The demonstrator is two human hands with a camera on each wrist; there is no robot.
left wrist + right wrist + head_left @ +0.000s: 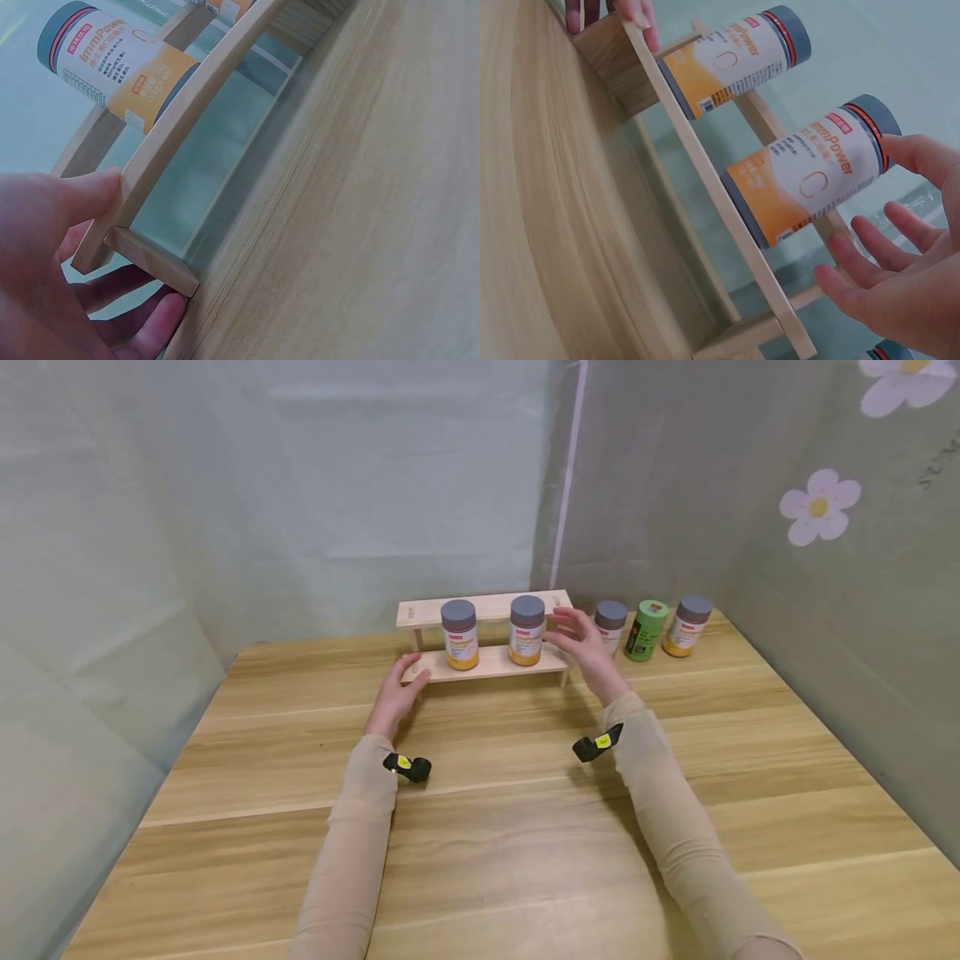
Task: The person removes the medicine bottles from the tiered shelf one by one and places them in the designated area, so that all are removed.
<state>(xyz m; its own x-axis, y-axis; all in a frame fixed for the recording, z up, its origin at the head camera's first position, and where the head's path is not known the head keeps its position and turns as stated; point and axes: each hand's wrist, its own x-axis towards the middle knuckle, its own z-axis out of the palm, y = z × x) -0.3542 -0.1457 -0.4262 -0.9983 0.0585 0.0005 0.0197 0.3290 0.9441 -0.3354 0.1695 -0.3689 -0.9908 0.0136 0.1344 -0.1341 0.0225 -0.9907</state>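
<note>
A small two-tier wooden rack (487,607) stands at the back of the table. Two grey-capped bottles with orange and white labels stand on its lower shelf, one on the left (460,635) and one on the right (527,630). My left hand (401,689) holds the left end of the lower shelf (195,97), thumb on the front edge and fingers (150,322) underneath. My right hand (581,639) hovers with spread fingers just right of the right bottle (810,180), a small gap between them.
Right of the rack, near the back wall, stand another grey-capped bottle (611,625), a green can (646,630) and a third grey-capped bottle (689,625). Cloth walls close in the table (525,827) at the back and right.
</note>
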